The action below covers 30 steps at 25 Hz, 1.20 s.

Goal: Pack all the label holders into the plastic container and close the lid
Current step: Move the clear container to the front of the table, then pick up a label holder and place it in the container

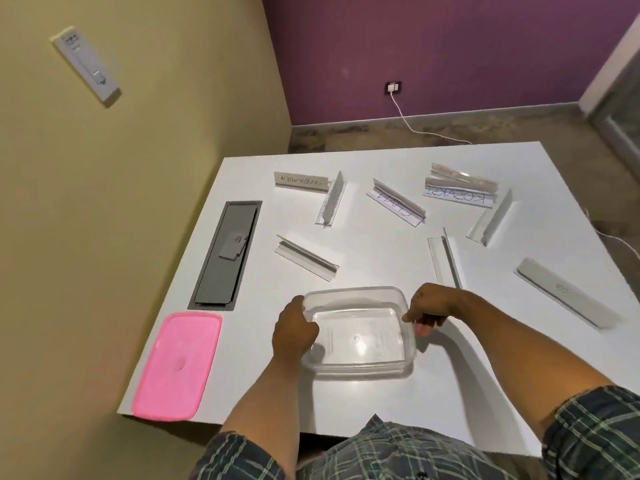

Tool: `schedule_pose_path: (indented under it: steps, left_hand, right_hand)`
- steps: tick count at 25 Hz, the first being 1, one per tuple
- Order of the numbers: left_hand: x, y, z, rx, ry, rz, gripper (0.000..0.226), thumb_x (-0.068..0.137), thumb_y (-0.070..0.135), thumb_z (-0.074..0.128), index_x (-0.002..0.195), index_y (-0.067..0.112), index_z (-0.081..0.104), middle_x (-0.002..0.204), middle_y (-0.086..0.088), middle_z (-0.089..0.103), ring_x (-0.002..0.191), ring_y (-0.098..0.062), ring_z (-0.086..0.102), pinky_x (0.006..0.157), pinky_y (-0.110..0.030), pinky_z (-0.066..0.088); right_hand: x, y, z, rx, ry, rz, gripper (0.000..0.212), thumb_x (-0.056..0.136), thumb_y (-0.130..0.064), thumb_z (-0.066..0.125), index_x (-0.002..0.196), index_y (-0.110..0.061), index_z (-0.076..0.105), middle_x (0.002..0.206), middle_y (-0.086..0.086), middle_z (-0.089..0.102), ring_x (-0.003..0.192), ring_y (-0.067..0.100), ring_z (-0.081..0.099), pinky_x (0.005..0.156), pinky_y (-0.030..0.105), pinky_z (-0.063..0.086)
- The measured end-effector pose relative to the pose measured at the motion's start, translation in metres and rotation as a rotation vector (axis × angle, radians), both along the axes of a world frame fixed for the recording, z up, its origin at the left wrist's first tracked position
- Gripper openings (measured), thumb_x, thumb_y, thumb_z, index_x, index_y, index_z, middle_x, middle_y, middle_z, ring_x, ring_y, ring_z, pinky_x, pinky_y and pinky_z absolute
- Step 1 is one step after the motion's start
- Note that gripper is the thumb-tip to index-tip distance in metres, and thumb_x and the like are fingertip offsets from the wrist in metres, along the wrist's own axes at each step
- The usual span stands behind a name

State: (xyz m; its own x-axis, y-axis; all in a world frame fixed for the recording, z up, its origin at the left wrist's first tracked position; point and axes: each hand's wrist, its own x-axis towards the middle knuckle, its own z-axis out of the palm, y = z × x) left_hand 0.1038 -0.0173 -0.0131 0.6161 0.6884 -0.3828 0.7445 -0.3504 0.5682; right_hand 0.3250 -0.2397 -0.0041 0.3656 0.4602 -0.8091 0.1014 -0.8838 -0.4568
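Observation:
A clear plastic container (360, 367) stands open and empty near the front of the white table (374, 410). My left hand (292, 332) grips its left rim. My right hand (427, 311) pinches its right rim. The pink lid (178, 365) lies flat at the table's front left corner. Several label holders lie scattered behind the container: one marked SUPERMAN (301, 182), one standing on edge (331, 202), one with writing (396, 206), a stacked pair marked KOSAKSI (459, 192), a plain one (306, 257), and others (445, 259) (490, 218) (568, 297).
A grey cable hatch (225, 254) is set into the table's left side. The table's left edge runs along a yellow wall. A white cable (415, 126) runs over the floor behind the table from a socket on the purple wall.

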Motion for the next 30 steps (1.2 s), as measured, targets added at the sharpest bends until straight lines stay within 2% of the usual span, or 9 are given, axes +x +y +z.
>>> schedule_pose_path:
  steps: [4, 10, 14, 16, 18, 19, 21, 25, 30]
  left_hand:
    - [0.031, -0.001, 0.001, 0.099, 0.083, -0.178, 0.039, 0.074, 0.013, 0.053, 0.112, 0.020, 0.051, 0.099, 0.000, 0.065, 0.090, -0.030, 0.064, 0.076, -0.037, 0.055]
    - [0.034, -0.005, -0.020, 0.184, 0.198, -0.332, 0.031, 0.096, 0.029, 0.045, 0.125, 0.019, 0.045, 0.113, -0.007, 0.063, 0.100, -0.034, 0.062, 0.077, -0.036, 0.047]
    - [0.043, -0.012, -0.014, 0.307, 0.143, -0.274, 0.044, 0.089, 0.020, 0.052, 0.132, 0.012, 0.048, 0.122, -0.012, 0.052, 0.100, -0.038, 0.059, 0.081, -0.039, 0.046]
    - [0.061, -0.023, -0.005, 0.448, 0.041, -0.300, 0.051, 0.086, 0.018, 0.057, 0.135, 0.008, 0.052, 0.123, -0.014, 0.055, 0.101, -0.037, 0.059, 0.084, -0.040, 0.044]
    - [0.086, -0.038, 0.004, 0.538, -0.058, -0.359, 0.055, 0.081, 0.017, 0.060, 0.135, 0.008, 0.054, 0.120, -0.012, 0.060, 0.103, -0.035, 0.060, 0.088, -0.042, 0.042]
    - [0.100, -0.047, 0.009, 0.549, -0.085, -0.401, 0.056, 0.079, 0.017, 0.061, 0.134, 0.010, 0.055, 0.119, -0.010, 0.061, 0.105, -0.034, 0.061, 0.091, -0.043, 0.041]
    - [0.127, -0.066, 0.014, 0.522, -0.098, -0.515, 0.055, 0.078, 0.020, 0.060, 0.133, 0.014, 0.056, 0.118, -0.008, 0.063, 0.106, -0.032, 0.061, 0.092, -0.043, 0.040]
    - [0.169, -0.111, -0.002, 0.380, -0.103, -0.702, 0.050, 0.088, 0.026, 0.052, 0.138, 0.017, 0.049, 0.117, -0.006, 0.068, 0.106, -0.031, 0.062, 0.092, -0.042, 0.044]
    - [0.192, -0.155, -0.037, 0.265, -0.033, -0.796, 0.037, 0.099, 0.027, 0.042, 0.131, 0.011, 0.050, 0.106, -0.009, 0.072, 0.100, -0.036, 0.066, 0.086, -0.041, 0.048]
  right_hand:
    - [-0.005, -0.026, 0.005, -0.021, 0.029, -0.024, 0.023, 0.084, -0.027, 0.079, 0.073, -0.012, 0.064, 0.093, 0.017, 0.079, 0.077, 0.024, 0.075, 0.054, 0.024, 0.040]
    - [-0.013, -0.044, 0.006, 0.028, 0.098, -0.102, 0.029, 0.088, -0.036, 0.076, 0.077, -0.011, 0.066, 0.094, 0.014, 0.079, 0.089, 0.030, 0.077, 0.057, 0.027, 0.037]
    - [-0.006, -0.051, 0.008, 0.097, 0.093, -0.250, 0.064, 0.092, -0.058, 0.061, 0.094, 0.005, 0.072, 0.084, 0.017, 0.078, 0.072, 0.033, 0.077, 0.067, 0.036, 0.052]
    - [0.001, -0.058, 0.001, 0.141, -0.055, -0.459, 0.064, 0.095, -0.054, 0.060, 0.087, 0.008, 0.072, 0.073, 0.017, 0.076, 0.064, 0.033, 0.075, 0.065, 0.037, 0.060]
    - [0.009, -0.071, -0.009, 0.088, -0.325, -0.588, 0.051, 0.092, -0.049, 0.062, 0.075, -0.003, 0.072, 0.065, 0.007, 0.075, 0.061, 0.024, 0.073, 0.059, 0.026, 0.055]
    - [0.013, -0.078, -0.013, 0.043, -0.417, -0.634, 0.043, 0.088, -0.048, 0.065, 0.073, -0.008, 0.070, 0.068, 0.004, 0.074, 0.066, 0.023, 0.073, 0.063, 0.027, 0.055]
    - [0.016, -0.088, -0.021, -0.033, -0.473, -0.707, 0.035, 0.080, -0.049, 0.070, 0.085, -0.015, 0.065, 0.084, 0.002, 0.073, 0.083, 0.026, 0.071, 0.076, 0.032, 0.054]
    - [0.018, -0.097, -0.035, -0.101, -0.498, -0.657, 0.050, 0.078, -0.058, 0.071, 0.109, -0.020, 0.060, 0.105, 0.000, 0.066, 0.105, 0.029, 0.065, 0.081, 0.033, 0.045]
    - [0.025, -0.097, -0.058, -0.147, -0.608, -0.468, 0.034, 0.087, -0.052, 0.061, 0.084, -0.018, 0.060, 0.095, 0.005, 0.072, 0.091, 0.030, 0.067, 0.074, 0.032, 0.050]
